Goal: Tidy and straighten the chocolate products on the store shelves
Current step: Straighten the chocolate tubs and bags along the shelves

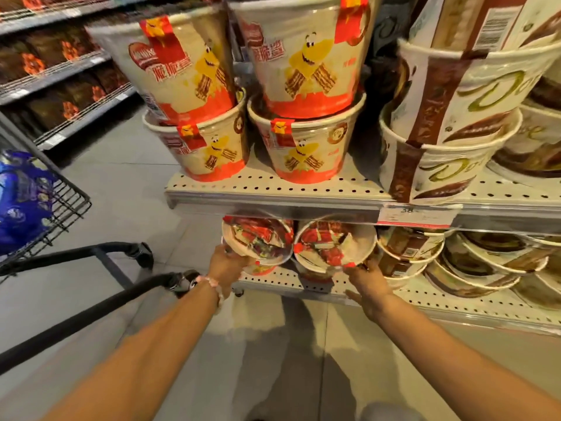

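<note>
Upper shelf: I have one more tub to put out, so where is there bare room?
Bare room on the upper shelf: the front strip and the gap between the red wafer tubs and the Dove tubs. The lower shelf is crowded, free only along its front edge.

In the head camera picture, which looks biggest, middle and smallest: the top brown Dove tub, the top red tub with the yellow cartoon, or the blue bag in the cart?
1. Dove tub
2. Red tub, nearly as big; closeness may mislead
3. Blue bag, partly cut off

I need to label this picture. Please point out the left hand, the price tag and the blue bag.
left hand [226, 262]: head view, back of hand.
price tag [417, 214]: head view, its middle.
blue bag [22, 202]: head view, its front.
</note>
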`<action>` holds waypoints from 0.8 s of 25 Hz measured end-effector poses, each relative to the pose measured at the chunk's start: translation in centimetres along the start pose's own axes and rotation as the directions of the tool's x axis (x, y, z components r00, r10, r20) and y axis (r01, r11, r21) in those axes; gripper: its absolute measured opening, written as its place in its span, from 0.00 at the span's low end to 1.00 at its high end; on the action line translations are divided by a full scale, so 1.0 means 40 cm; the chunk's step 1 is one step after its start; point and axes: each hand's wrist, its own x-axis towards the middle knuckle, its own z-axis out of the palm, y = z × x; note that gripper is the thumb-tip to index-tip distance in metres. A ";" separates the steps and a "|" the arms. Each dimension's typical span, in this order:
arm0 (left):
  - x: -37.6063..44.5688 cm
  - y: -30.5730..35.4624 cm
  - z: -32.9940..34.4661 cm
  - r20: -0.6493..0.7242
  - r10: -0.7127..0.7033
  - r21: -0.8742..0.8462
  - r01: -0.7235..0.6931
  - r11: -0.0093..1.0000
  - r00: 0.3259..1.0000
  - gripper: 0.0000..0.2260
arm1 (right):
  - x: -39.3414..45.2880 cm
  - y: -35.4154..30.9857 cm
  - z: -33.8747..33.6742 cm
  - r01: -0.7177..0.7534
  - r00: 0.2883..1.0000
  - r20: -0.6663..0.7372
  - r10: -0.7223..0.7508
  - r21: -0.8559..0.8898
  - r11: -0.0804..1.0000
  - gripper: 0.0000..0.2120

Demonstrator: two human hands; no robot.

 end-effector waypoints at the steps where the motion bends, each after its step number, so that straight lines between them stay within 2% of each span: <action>1: 0.003 -0.004 0.000 0.017 -0.012 -0.020 0.013 1.000 1.000 0.22 | 0.013 0.005 -0.001 -0.003 1.000 -0.010 0.003 0.016 1.000 0.18; 5: 0.020 -0.016 -0.009 0.006 -0.018 -0.118 0.019 0.993 1.000 0.19 | 0.054 0.014 -0.010 -0.016 0.999 -0.036 0.018 0.053 0.998 0.18; 9: -0.007 -0.006 -0.021 0.008 0.082 -0.144 -0.080 0.986 0.997 0.14 | 0.056 0.015 -0.030 0.111 0.990 -0.089 -0.114 -0.031 0.993 0.15; 12: -0.022 0.005 -0.043 0.004 0.158 -0.177 -0.155 0.972 0.987 0.12 | 0.039 -0.004 -0.028 0.202 0.979 -0.011 -0.202 0.033 0.979 0.16; 14: -0.028 0.026 -0.054 0.050 0.214 -0.150 -0.205 0.967 0.975 0.13 | 0.027 -0.031 -0.012 0.211 0.975 0.065 -0.214 0.056 0.976 0.16; 16: -0.027 0.063 -0.055 0.063 0.236 -0.124 -0.227 0.966 0.970 0.13 | 0.015 -0.064 0.008 0.192 0.977 0.077 -0.200 0.101 0.976 0.12; 18: -0.022 0.111 -0.052 0.016 0.187 -0.165 -0.182 0.969 0.982 0.10 | 0.012 -0.096 0.025 0.148 0.986 0.053 -0.158 0.163 0.975 0.10; 20: -0.014 0.150 -0.050 0.019 0.059 -0.281 -0.051 0.958 0.998 0.07 | 0.017 -0.128 0.030 0.085 0.994 0.057 -0.096 0.164 0.983 0.12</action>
